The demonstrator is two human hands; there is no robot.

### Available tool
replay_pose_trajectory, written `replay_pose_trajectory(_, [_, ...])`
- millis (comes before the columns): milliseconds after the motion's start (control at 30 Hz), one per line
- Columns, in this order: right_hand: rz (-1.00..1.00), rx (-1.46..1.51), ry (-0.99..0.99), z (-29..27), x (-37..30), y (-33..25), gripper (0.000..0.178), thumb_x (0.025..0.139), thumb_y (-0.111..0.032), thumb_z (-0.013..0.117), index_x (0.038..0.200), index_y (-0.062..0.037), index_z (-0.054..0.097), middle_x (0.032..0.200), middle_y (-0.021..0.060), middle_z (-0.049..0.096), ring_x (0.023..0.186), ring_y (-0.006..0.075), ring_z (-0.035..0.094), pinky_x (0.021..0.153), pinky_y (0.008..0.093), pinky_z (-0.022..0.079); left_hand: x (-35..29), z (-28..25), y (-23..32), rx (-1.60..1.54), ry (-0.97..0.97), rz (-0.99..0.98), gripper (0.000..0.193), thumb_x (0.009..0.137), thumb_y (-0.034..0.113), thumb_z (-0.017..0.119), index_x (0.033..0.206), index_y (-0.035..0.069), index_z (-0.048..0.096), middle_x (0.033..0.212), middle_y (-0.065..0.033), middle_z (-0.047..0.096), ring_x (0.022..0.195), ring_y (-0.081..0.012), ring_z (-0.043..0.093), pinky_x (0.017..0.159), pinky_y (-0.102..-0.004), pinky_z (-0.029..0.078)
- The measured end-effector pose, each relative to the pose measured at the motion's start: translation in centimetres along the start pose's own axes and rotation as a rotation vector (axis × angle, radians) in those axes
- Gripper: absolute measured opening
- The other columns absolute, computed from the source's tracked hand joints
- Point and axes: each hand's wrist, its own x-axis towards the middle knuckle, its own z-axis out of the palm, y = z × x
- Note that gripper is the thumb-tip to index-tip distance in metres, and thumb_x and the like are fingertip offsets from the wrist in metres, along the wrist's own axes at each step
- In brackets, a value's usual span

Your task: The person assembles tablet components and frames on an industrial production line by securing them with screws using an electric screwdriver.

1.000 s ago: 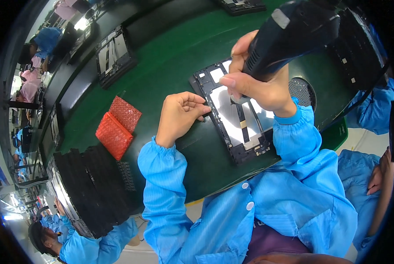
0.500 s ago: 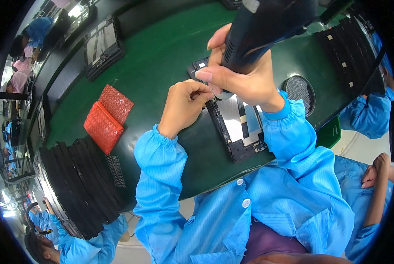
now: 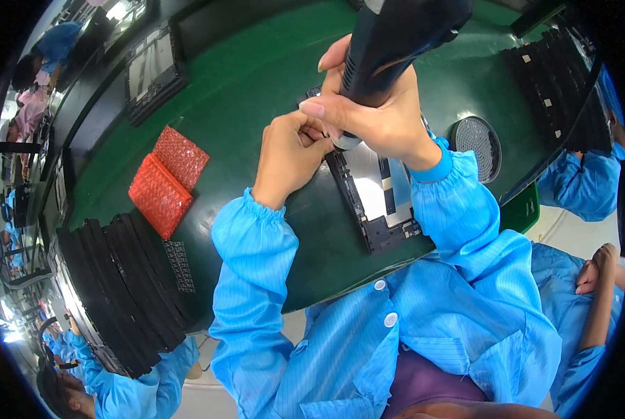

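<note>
My right hand grips a thick black electric screwdriver, held upright with its tip down on a flat black device frame that lies on the green mat. My left hand rests at the frame's left edge, fingers curled beside the screwdriver tip; what it pinches is hidden. Both arms wear blue sleeves. The frame shows grey and white panels inside.
Two red bubble-wrap pouches lie left of my hands. A stack of black frames stands at the lower left, another stack at the upper right. A round mesh dish sits to the right. Other people in blue sit on both sides.
The view has closed in on the work. The screwdriver has swung more upright and both hands have drawn together at the frame's upper left corner.
</note>
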Motion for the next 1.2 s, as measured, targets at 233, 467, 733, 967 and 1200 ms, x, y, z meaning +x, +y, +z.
replay_pose_trajectory(233, [0.047,0.051,0.002,0.4,-0.1,0.4,0.035,0.073,0.003,0.07,0.099,0.0016,0.047,0.061,0.0043,0.058,0.053,0.0084,0.056,0.051,0.0214,0.044,0.2,0.1,-0.3,-0.063,0.073,0.046,0.014,0.061,-0.004,0.07,0.073,0.001,0.063,0.064,-0.0013,0.06,0.058,-0.0082,0.055,0.055,-0.0226,0.046])
replay_pose_trajectory(467, [0.073,0.097,0.003,0.5,-0.2,0.8,0.034,0.074,0.001,0.071,0.099,0.0013,0.047,0.061,0.0048,0.059,0.055,0.0091,0.057,0.052,0.022,0.045,0.2,-0.1,-0.3,-0.028,0.072,-0.006,0.015,0.06,-0.004,0.07,0.072,0.001,0.063,0.065,-0.0013,0.06,0.058,-0.0085,0.055,0.056,-0.023,0.046])
replay_pose_trajectory(733, [0.048,0.082,-0.009,0.5,-0.3,1.0,0.034,0.073,0.0,0.072,0.098,0.0014,0.048,0.061,0.005,0.059,0.054,0.0092,0.057,0.052,0.0224,0.045,0.5,0.2,-1.5,-0.107,0.063,0.038,0.014,0.06,-0.004,0.07,0.07,0.001,0.062,0.064,-0.0011,0.061,0.059,-0.0084,0.056,0.056,-0.0228,0.047])
replay_pose_trajectory(967, [0.098,0.127,0.007,1.0,-0.3,1.4,0.034,0.07,-0.004,0.076,0.094,0.0002,0.052,0.063,0.0046,0.06,0.058,0.0091,0.057,0.055,0.0234,0.046,0.7,-0.1,-1.8,-0.129,0.069,0.04,0.012,0.061,-0.004,0.069,0.069,0.001,0.062,0.063,-0.0009,0.06,0.059,-0.0068,0.055,0.056,-0.0224,0.046])
replay_pose_trajectory(1200, [0.084,0.133,0.134,2.2,-1.7,2.5,0.039,0.064,-0.016,0.08,0.089,-0.0002,0.054,0.07,0.0086,0.059,0.064,0.0129,0.058,0.057,0.0274,0.046,1.1,-0.3,-2.3,0.207,0.138,0.288,0.047,0.069,0.008,0.068,0.112,0.001,0.052,0.108,-0.0148,0.057,0.102,-0.0284,0.054,0.082,-0.0347,0.044])
